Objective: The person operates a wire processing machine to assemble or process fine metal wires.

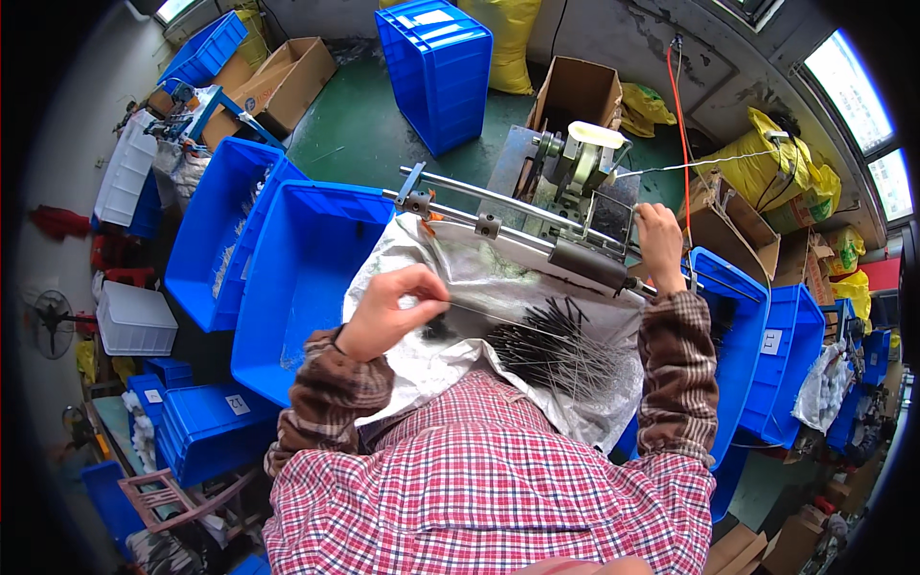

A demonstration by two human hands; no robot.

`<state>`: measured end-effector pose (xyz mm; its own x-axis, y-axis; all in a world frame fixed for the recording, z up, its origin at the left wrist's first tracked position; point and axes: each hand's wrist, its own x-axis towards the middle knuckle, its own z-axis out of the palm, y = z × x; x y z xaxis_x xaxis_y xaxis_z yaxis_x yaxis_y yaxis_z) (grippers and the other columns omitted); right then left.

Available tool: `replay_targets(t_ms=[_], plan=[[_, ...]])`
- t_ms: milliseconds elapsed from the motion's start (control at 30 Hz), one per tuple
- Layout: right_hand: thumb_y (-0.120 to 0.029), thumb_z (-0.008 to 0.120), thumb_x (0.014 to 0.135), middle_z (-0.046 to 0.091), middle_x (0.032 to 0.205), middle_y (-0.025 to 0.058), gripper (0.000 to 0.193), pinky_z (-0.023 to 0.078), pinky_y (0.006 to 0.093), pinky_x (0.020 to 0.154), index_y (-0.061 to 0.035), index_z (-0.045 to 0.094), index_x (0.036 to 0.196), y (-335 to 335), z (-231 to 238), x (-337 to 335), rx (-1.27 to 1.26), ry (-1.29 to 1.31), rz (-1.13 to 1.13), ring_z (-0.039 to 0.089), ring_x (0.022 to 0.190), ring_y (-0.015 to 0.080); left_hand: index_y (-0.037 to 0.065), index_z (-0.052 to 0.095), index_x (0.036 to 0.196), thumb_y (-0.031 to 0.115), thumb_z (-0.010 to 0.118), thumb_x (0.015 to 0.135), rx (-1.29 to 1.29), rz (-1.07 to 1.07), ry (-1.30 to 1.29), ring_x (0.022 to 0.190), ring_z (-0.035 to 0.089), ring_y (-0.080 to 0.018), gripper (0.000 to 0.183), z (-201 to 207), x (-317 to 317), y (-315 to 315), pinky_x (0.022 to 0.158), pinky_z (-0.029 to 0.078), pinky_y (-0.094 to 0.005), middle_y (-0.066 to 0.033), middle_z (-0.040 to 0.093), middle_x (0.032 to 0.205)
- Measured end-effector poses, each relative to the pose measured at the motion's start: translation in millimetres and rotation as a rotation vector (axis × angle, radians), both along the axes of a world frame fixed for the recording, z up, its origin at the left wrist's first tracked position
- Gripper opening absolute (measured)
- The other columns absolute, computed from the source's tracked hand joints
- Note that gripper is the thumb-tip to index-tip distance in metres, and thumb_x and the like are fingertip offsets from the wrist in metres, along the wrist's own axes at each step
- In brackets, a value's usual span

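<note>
My left hand (391, 311) is closed in a pinch over the white sheet (383, 261) spread across my lap. A thin metal rod (487, 314) runs from its fingertips toward the right. My right hand (659, 240) is closed at the right end of a small bench machine (582, 172), beside a thin metal frame; what its fingers hold is hidden. In front of me, a bundle of thin rods with black ends (561, 350) lies on the sheet. Two steel bars (498, 203) and a dark roller (587, 264) cross between the machine and my lap.
Deep blue bins stand close at my left (311, 259) and my right (733, 297). Beyond the machine are a tall blue bin (436, 77), an open cardboard box (580, 91) and yellow sacks (757, 158). A red cable (678, 125) hangs near my right hand.
</note>
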<state>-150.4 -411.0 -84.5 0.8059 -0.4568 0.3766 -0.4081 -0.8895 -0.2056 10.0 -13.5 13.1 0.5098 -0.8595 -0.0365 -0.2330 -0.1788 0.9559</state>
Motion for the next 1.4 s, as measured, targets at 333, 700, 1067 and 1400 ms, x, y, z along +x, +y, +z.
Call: replay_targets(t_ms=[333, 700, 1067, 1400], plan=[[-0.011, 0.075, 0.075, 0.065, 0.078, 0.0081, 0.027, 0.048, 0.0335, 0.068, -0.0083, 0.070, 0.102, 126, 118, -23, 0.589, 0.043, 0.552, 0.061, 0.076, 0.0239, -0.001, 0.064, 0.093, 0.002, 0.067, 0.083, -0.069, -0.026, 0.094, 0.083, 0.061, -0.0096, 0.010, -24, -43, -79, 0.077, 0.050, -0.0244, -0.0032, 0.065, 0.085], [-0.010, 0.064, 0.081, 0.056, 0.078, 0.0049, 0.007, 0.042, 0.0375, 0.071, -0.0101, 0.066, 0.087, 33, -1, 45, -0.136, -0.079, 0.121, 0.053, 0.080, 0.0248, 0.006, 0.068, 0.086, 0.007, 0.068, 0.076, 0.243, 0.038, -0.620, 0.083, 0.060, -0.0272, 0.010, -112, -23, -2, 0.075, 0.049, -0.0362, -0.0088, 0.061, 0.082], [-0.011, 0.063, 0.081, 0.057, 0.081, 0.0037, 0.010, 0.040, 0.0363, 0.073, -0.0105, 0.067, 0.090, 29, -9, 51, -0.142, -0.079, 0.116, 0.053, 0.082, 0.0234, 0.009, 0.070, 0.080, 0.013, 0.070, 0.070, 0.525, -0.033, -0.754, 0.085, 0.059, -0.0265, 0.011, -122, -28, 31, 0.076, 0.048, -0.0395, -0.0072, 0.060, 0.080], [-0.008, 0.061, 0.080, 0.058, 0.081, 0.0047, 0.015, 0.042, 0.0357, 0.075, -0.0094, 0.068, 0.093, 25, -11, 53, -0.098, -0.121, 0.177, 0.053, 0.083, 0.0242, 0.008, 0.067, 0.084, 0.009, 0.066, 0.071, 0.582, -0.057, -0.736, 0.080, 0.062, -0.0288, 0.013, -138, -32, 40, 0.075, 0.049, -0.0410, -0.0089, 0.064, 0.077]])
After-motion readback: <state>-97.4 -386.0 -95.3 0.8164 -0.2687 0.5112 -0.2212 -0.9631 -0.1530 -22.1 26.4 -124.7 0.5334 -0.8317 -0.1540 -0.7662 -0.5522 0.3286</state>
